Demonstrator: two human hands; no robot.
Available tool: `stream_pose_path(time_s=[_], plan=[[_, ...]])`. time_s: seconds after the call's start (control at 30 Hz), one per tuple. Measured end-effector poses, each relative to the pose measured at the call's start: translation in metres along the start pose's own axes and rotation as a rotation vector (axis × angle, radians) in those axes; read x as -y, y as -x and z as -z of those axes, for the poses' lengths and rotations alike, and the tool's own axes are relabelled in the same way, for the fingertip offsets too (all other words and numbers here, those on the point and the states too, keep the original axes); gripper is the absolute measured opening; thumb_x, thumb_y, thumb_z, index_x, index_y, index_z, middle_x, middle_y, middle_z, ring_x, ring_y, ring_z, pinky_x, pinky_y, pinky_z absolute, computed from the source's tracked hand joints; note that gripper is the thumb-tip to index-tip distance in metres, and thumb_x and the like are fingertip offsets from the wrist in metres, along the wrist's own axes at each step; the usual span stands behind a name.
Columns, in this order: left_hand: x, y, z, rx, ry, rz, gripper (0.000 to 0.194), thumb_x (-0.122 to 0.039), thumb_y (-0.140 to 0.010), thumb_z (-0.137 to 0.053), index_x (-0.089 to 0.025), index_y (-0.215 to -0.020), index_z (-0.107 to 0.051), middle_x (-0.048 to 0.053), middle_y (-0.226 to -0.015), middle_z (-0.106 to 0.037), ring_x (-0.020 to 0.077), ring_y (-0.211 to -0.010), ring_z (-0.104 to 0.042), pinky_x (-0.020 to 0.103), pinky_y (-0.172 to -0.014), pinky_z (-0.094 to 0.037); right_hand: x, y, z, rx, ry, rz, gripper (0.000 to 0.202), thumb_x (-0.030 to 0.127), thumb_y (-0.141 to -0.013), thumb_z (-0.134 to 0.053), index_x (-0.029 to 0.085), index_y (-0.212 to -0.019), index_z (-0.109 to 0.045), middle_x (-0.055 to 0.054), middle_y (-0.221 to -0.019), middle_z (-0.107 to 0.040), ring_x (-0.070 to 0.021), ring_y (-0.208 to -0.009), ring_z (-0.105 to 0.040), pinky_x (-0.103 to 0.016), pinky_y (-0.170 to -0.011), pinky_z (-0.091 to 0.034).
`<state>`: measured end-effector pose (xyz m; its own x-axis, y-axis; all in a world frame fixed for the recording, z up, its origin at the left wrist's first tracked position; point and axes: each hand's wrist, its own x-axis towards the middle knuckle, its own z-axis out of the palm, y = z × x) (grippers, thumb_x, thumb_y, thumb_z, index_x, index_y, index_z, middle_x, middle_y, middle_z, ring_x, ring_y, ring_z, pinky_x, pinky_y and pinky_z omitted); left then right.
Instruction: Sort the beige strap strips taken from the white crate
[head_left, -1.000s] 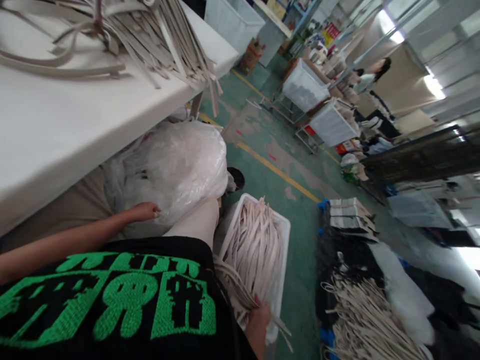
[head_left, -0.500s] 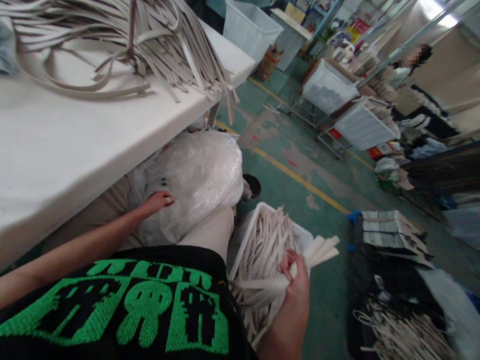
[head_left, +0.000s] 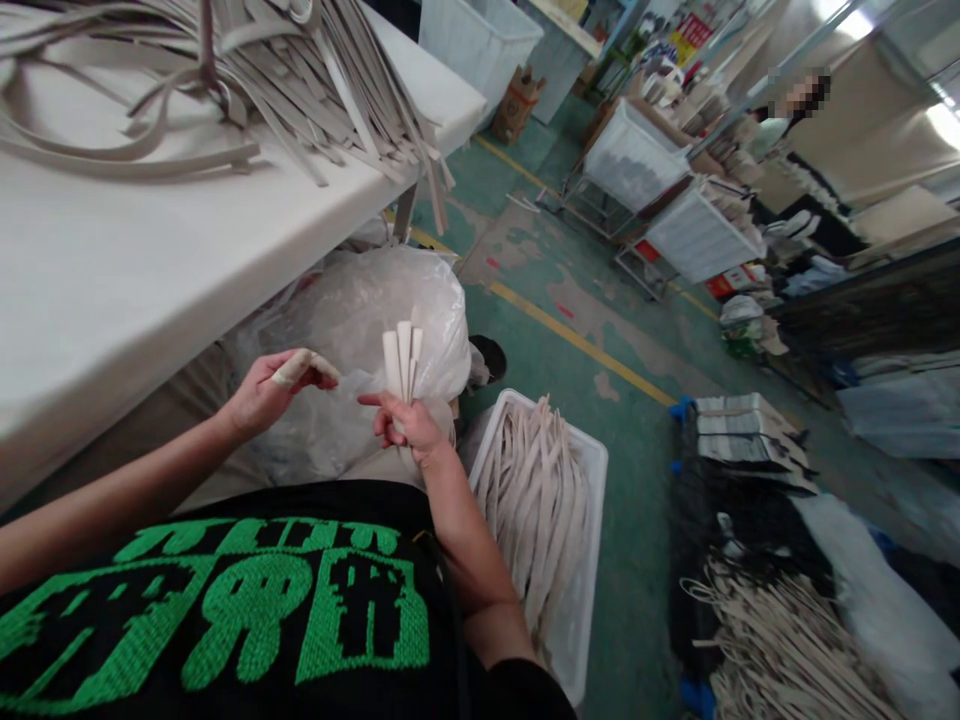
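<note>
My right hand (head_left: 411, 425) is closed around a small bundle of flat beige strips (head_left: 403, 350), whose ends fan upward past the fingers. It is above my lap, in front of a clear plastic bag (head_left: 427, 285). Across from it, my left hand (head_left: 277, 385) is raised over the bag with nothing in it. Its fingers are bent but apart, and pale tape wraps some of them. To the right of my leg stands a white bin (head_left: 596, 530) with long beige fabric strips (head_left: 536, 490) piled inside.
A white table (head_left: 97, 300) on the left carries a heap of strips (head_left: 322, 90) hanging over its edge. More strips (head_left: 787, 640) lie at lower right beside a tied stack (head_left: 739, 435). Bins on carts (head_left: 697, 230) and a person stand farther back.
My right hand has moved from over the bin to above my lap, carrying the strips. My left hand has lifted from the bag, and its fingers have spread somewhat. The view has shifted slightly.
</note>
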<state>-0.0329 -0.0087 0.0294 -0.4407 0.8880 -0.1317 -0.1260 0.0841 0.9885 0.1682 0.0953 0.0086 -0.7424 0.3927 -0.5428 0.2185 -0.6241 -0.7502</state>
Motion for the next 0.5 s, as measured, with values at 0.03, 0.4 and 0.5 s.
stream_pose_path(time_s=[0.03,0.4,0.5], plan=[[-0.002,0.004,-0.001,0.010,-0.005,-0.016,0.062,-0.078,-0.077,-0.065,-0.017,-0.072,-0.073,0.009,-0.074,-0.072,0.0221,-0.073,-0.064,0.036,-0.075,-0.055,-0.001,-0.005,-0.004,0.013,-0.037,-0.043,0.041,0.051,-0.093,-0.061,0.014,-0.108,-0.071,0.008,-0.056,-0.052,-0.0045,-0.039,-0.024,-0.022,-0.048,-0.041],[0.004,0.019,-0.004,0.176,-0.167,-0.021,0.069,-0.086,-0.078,-0.054,-0.020,-0.068,-0.074,0.011,-0.072,-0.073,0.0261,-0.073,-0.067,0.039,-0.079,-0.055,0.012,0.003,-0.020,-0.050,-0.077,0.044,0.045,0.052,-0.080,-0.078,0.014,-0.103,-0.070,0.012,-0.052,-0.043,-0.0027,-0.041,-0.022,-0.021,-0.051,-0.043],[0.004,0.019,-0.007,0.195,-0.164,-0.006,0.054,-0.075,-0.073,-0.069,-0.021,-0.074,-0.074,0.008,-0.075,-0.073,0.0249,-0.075,-0.067,0.037,-0.079,-0.057,0.016,0.001,-0.029,-0.122,0.006,0.052,0.047,0.055,-0.075,-0.081,0.012,-0.093,-0.069,0.009,-0.053,-0.051,-0.0030,-0.040,-0.028,-0.023,-0.049,-0.043]])
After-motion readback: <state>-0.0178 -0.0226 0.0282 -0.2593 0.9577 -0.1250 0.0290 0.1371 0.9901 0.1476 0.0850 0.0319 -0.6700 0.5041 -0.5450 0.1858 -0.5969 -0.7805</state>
